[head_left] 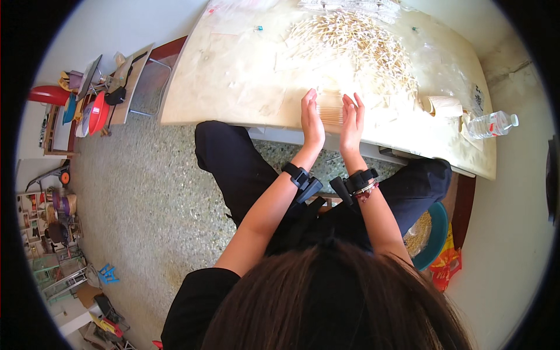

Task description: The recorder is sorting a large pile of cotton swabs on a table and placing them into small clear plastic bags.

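A row of thin pale sticks point(331, 115), which look like cotton swabs, lies side by side at the table's near edge. My left hand point(312, 121) stands upright along its left end, fingers stretched out. On the opposite end, my right hand point(351, 125) faces it with the fingers straight and slightly parted. Both palms turn inward and sit at or against the stick ends; exact contact is hard to see. Just beyond spreads a large loose heap of cotton swabs point(382, 58), partly washed out by glare.
At the table's right are a beige roll point(444, 106) and a clear plastic bottle point(493, 125). Plastic bags point(356, 6) lie at the far edge. A teal tub point(438, 228) stands on the floor by my right leg. A folding table point(129, 87) is at the left.
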Demonstrator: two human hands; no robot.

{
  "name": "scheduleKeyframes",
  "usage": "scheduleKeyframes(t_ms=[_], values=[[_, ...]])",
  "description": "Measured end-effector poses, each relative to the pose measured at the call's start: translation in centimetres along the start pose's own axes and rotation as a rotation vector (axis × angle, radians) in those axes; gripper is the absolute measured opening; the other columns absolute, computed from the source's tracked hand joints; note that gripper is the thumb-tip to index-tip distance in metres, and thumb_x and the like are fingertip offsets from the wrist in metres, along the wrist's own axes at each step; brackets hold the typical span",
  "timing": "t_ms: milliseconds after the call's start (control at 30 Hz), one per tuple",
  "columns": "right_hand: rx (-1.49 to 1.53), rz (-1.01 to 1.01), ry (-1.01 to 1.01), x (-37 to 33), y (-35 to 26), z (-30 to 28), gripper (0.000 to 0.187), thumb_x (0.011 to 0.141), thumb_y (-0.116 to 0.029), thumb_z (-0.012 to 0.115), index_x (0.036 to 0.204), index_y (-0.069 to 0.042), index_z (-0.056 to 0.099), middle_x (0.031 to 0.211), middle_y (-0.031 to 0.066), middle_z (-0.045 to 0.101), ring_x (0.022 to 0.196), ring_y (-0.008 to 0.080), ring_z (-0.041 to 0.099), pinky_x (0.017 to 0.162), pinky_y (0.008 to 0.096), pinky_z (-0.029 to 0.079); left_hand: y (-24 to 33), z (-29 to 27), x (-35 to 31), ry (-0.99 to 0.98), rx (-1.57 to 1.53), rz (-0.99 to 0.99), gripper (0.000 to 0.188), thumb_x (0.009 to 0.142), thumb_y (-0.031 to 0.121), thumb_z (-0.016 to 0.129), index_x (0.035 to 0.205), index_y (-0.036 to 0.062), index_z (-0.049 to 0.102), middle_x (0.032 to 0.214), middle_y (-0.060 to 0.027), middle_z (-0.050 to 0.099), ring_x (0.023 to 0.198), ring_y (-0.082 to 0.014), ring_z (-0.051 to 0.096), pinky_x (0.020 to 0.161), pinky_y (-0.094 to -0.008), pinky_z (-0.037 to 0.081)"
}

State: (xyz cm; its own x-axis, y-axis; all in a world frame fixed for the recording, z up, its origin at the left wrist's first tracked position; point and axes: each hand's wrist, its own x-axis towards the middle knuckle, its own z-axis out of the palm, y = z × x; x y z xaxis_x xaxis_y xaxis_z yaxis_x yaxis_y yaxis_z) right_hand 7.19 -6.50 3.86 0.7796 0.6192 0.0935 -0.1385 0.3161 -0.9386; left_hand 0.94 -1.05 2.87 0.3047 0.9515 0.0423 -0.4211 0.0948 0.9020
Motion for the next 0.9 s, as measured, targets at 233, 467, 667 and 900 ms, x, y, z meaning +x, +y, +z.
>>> scheduleKeyframes(t_ms=[233,467,667,900], values=[[-0.096,-0.033,0.012,-0.3,0.1,0.0,0.037,0.094,-0.012,0.037,0.129,0.000,0.033,0.123,0.0186,0.048,0.117,0.0233,0.043,0.102,0.0341,0.030,0.6,0.3,-0.3,-0.019,0.041,0.005,0.042,0.094,0.028,0.033,0.125,0.0005,0.040,0.129,-0.0111,0.042,0.125,-0.0186,0.036,0.106,-0.0309,0.024],[-0.228,-0.086,-0.101,0.1,-0.5,-1.6,0.048,0.084,-0.002,0.045,0.130,-0.003,0.032,0.122,0.0172,0.050,0.117,0.0242,0.045,0.098,0.0359,0.035,0.4,-2.4,0.4,-0.161,0.302,0.191,0.036,0.084,0.003,0.045,0.120,-0.0007,0.042,0.122,-0.0132,0.048,0.119,-0.0229,0.042,0.102,-0.0346,0.030],[-0.841,-0.297,-0.552,1.0,-3.6,-3.8,0.064,0.076,-0.008,0.060,0.133,-0.003,0.032,0.117,0.0162,0.053,0.110,0.0307,0.048,0.096,0.0376,0.038,3.7,-3.3,-0.3,-0.505,0.863,0.342,0.051,0.071,-0.005,0.053,0.120,0.0034,0.043,0.123,-0.0175,0.046,0.120,-0.0290,0.042,0.102,-0.0363,0.032],[-1.016,-0.523,-0.695,2.2,-4.0,-3.8,0.062,0.071,-0.011,0.068,0.127,-0.002,0.043,0.104,0.0162,0.056,0.098,0.0326,0.051,0.087,0.0389,0.042,4.2,-3.1,0.2,-0.616,0.974,0.449,0.040,0.071,-0.004,0.056,0.110,0.0023,0.053,0.109,-0.0149,0.055,0.107,-0.0308,0.049,0.091,-0.0369,0.041]])
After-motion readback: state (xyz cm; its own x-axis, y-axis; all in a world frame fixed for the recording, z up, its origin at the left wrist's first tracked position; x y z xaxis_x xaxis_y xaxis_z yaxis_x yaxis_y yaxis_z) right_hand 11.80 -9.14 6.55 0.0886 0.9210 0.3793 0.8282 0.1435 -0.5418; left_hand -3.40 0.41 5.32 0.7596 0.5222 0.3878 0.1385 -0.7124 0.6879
